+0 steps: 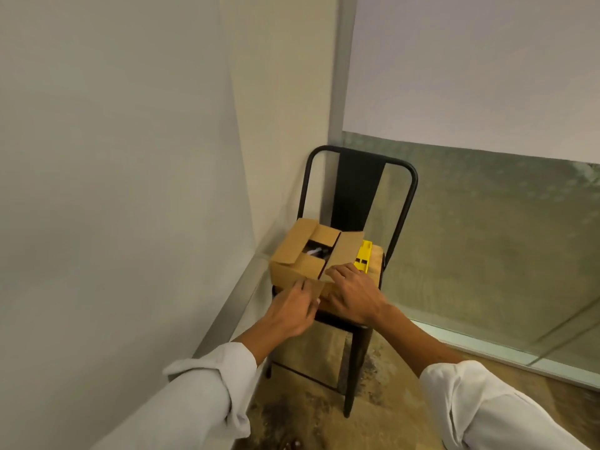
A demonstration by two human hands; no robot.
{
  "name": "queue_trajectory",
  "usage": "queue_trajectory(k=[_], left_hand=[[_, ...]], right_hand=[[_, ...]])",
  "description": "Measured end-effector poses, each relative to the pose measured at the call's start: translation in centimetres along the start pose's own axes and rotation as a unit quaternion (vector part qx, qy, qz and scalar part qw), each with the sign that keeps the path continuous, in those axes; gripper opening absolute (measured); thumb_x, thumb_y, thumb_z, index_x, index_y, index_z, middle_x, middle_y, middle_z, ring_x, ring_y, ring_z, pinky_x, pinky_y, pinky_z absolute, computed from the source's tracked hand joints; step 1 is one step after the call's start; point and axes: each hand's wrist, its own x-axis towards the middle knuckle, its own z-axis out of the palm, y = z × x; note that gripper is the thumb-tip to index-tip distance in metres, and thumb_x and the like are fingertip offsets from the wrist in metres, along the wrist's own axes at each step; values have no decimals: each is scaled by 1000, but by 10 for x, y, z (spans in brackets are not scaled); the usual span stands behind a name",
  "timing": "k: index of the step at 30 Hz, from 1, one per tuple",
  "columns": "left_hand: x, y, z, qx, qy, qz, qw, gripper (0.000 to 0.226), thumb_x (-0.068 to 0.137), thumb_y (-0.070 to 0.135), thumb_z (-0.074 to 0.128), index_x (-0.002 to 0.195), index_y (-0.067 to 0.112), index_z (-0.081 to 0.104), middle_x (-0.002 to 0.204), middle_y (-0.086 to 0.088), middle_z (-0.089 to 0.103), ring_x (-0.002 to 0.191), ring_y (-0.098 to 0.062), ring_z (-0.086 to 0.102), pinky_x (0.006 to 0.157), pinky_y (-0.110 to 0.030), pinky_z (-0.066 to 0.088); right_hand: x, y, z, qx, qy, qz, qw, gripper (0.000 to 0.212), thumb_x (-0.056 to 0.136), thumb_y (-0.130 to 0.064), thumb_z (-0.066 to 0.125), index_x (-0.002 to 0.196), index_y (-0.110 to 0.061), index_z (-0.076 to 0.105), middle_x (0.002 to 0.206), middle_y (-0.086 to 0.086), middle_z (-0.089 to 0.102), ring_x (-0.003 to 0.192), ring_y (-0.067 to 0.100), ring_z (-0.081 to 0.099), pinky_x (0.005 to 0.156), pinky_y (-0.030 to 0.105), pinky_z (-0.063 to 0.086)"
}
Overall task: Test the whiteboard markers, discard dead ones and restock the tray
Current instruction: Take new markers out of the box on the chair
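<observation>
Head view: a cardboard box [303, 254] sits on the wooden seat of a black metal chair [358, 190] in a corner, its top flaps partly open. Inside, only a dark gap with one pale object shows; markers cannot be confirmed. A yellow item [363, 257] lies just beside the box, mostly hidden behind a flap. The left hand [292, 308] touches the near flap, fingertips hidden; whether its grip pinches cannot be told. The right hand [352, 295] rests on the near flap, fingers spread.
</observation>
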Motion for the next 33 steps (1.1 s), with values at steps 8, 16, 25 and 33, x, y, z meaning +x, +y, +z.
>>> queue_trajectory(k=[8, 16, 25, 33], left_hand=[[98, -27, -3, 66, -45, 59, 995, 37, 91, 17, 49, 126, 8, 47, 133, -11, 48, 118, -25, 50, 90, -35, 51], [149, -44, 11, 186, -287, 37, 939, 98, 80, 41, 67, 149, 3, 9, 157, -17, 13, 146, -33, 6, 120, -48, 12], [175, -33, 22, 330, -294, 55, 895, 90, 78, 49, 67, 150, 18, 22, 154, -16, 21, 142, -37, 16, 112, -66, 3], [162, -45, 2, 291, -202, 66, 933, 95, 59, 72, 67, 135, 22, 39, 129, -11, 40, 120, -35, 35, 109, -66, 4]], right_hand=[[89, 50, 11, 68, -46, 5, 997, 38, 91, -17, 50, 127, -11, 58, 125, 13, 62, 118, 30, 53, 92, 41, 48], [150, 93, 36, 94, -134, 24, 986, 34, 89, -14, 46, 117, -18, 65, 116, 9, 68, 109, 32, 60, 86, 40, 50], [184, 87, 61, -42, -242, -81, 966, 17, 96, -16, 52, 107, -14, 65, 109, 9, 67, 97, 28, 65, 76, 36, 51], [186, 84, 55, -57, -208, -126, 968, 14, 94, -15, 56, 106, -15, 63, 106, 8, 65, 93, 26, 61, 67, 35, 46]])
